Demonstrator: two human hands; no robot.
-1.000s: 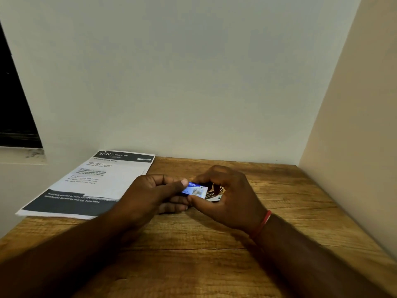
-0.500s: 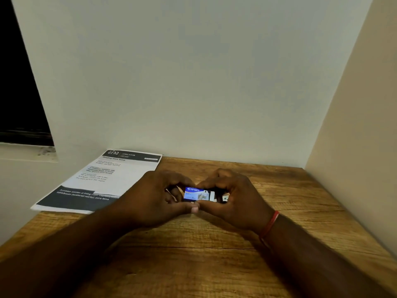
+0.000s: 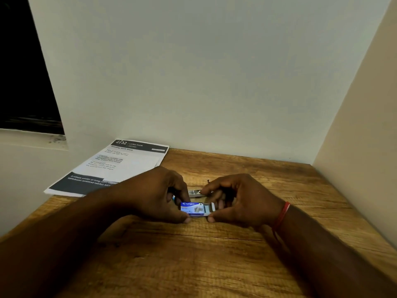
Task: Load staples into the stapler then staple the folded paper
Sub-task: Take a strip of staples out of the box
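Since half a second ago my view has swung a little left and tipped down, so both hands now sit lower in the picture, and the small box has come down with them toward the table edge nearest me. My left hand point(image 3: 159, 195) pinches the blue staple box point(image 3: 192, 209) between thumb and fingers at its left end. My right hand point(image 3: 240, 200) takes the other end, thumb tip against the near right corner, fingers curled over the far side; I read that as a light pinch on the box's inner tray point(image 3: 210, 207), which shows pale and pulled out a short way to the right. On the box lid I can read "kangaro" in white letters; the smaller print under it is too blurred.

Just behind the box, between my hands, lies a bit of shiny metal that I take for the stapler point(image 3: 194, 192), mostly hidden by fingers. The printed paper point(image 3: 120, 166) lies flat at the far left of the wooden table point(image 3: 214, 254), against the wall, hanging over the left edge. Its dark header reads "2732" and "LIVING ROOM". A red band point(image 3: 281, 216) circles my right wrist.
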